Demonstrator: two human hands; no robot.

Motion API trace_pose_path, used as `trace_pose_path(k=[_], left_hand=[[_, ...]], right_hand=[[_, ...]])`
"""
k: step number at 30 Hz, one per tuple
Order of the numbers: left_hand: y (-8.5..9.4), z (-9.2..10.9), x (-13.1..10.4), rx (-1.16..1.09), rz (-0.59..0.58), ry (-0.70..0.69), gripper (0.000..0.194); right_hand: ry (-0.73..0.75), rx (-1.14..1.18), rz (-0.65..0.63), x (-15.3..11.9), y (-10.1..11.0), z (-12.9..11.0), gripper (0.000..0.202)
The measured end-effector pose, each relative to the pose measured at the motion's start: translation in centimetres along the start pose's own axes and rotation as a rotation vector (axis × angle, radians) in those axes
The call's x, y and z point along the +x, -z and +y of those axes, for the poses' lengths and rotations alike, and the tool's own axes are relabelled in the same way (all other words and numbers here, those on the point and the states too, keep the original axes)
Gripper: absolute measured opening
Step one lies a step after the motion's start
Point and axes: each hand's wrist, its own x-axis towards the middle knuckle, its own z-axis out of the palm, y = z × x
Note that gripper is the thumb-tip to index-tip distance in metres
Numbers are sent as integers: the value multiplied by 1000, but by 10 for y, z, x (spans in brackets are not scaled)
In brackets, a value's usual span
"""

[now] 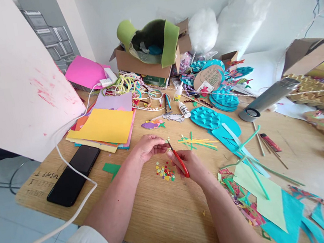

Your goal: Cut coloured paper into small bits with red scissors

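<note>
Two bare hands come close together over a table (163,218). The left hand (150,146) pinches a small pale scrap (167,140) between thumb and fingers; its shape is too tiny to make out. The right hand (189,162) is curled around red scissors (180,161), partly covering the handles, with the blades pointing at the left fingertips. Whether the blades are parted is hard to tell.

Just below both hands lie coloured paper dots (165,173); beyond the right hand, yellow and green strips (204,141) cross.

The tabletop is light wood. Left of the left hand rest a black phone (75,176) and a white cable (95,184), which runs out of view. Farther left, a large white board (14,78) is cut off. Well beyond the hands, green foam (167,42) partly hides a cardboard box (142,68) before a pale wall (99,17).
</note>
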Motion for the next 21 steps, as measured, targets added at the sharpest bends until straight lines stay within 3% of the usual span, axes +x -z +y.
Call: trace_pose_path(k=[8,14,21], left_hand=[[-9,3,-7,1,-44,-1,8],[-32,-10,-13,78,-195,60,15],[-63,-30,-24,151,-323,141,24]], right_hand=[[-42,50,46,-15,-1,-7,52],[-118,65,147,-57,3,0,50],[-198,180,294,-105,-8,16,53]])
